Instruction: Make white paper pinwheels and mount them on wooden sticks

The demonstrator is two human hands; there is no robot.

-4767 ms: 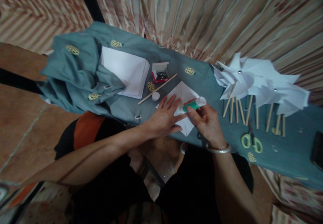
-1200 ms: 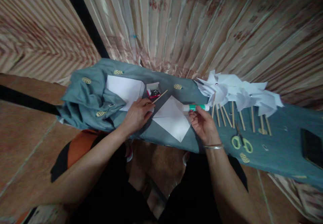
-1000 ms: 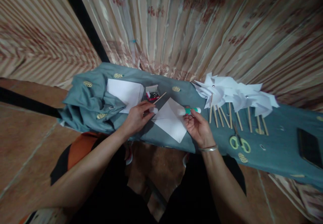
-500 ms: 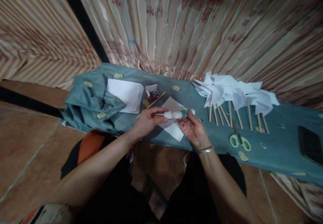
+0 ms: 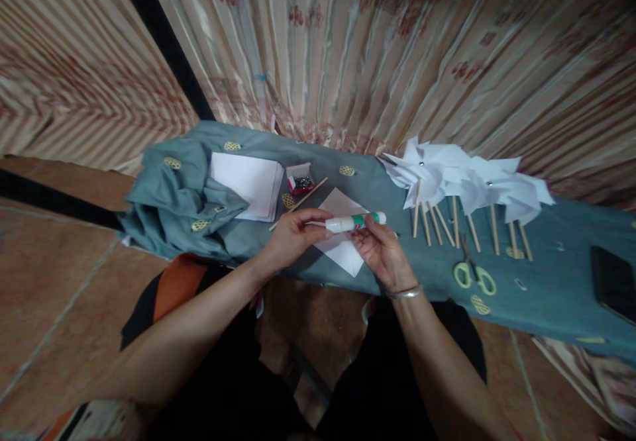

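Observation:
A white glue stick (image 5: 358,221) with a green band lies sideways between my two hands, above a square sheet of white paper (image 5: 342,255). My right hand (image 5: 381,249) is closed round its green end. At the other end, my left hand (image 5: 298,232) pinches the white cap (image 5: 334,225), which sits against the tube with no gap showing. The paper lies with a corner toward me, and the hands and glue stick cover part of it. Just beyond my left hand rests a thin wooden stick (image 5: 313,193).
A stack of white paper (image 5: 253,186) and an opened small box of metal pins (image 5: 301,181) are at the left. Several white paper pinwheels (image 5: 447,173) on sticks lie to the right, near green-handled scissors (image 5: 472,275) and a dark phone (image 5: 613,282). A green cloth (image 5: 348,171) covers the table.
The cap and the glue stick, apart by a small gap before, have come together. My hands have otherwise hardly moved, and the view has shifted slightly.

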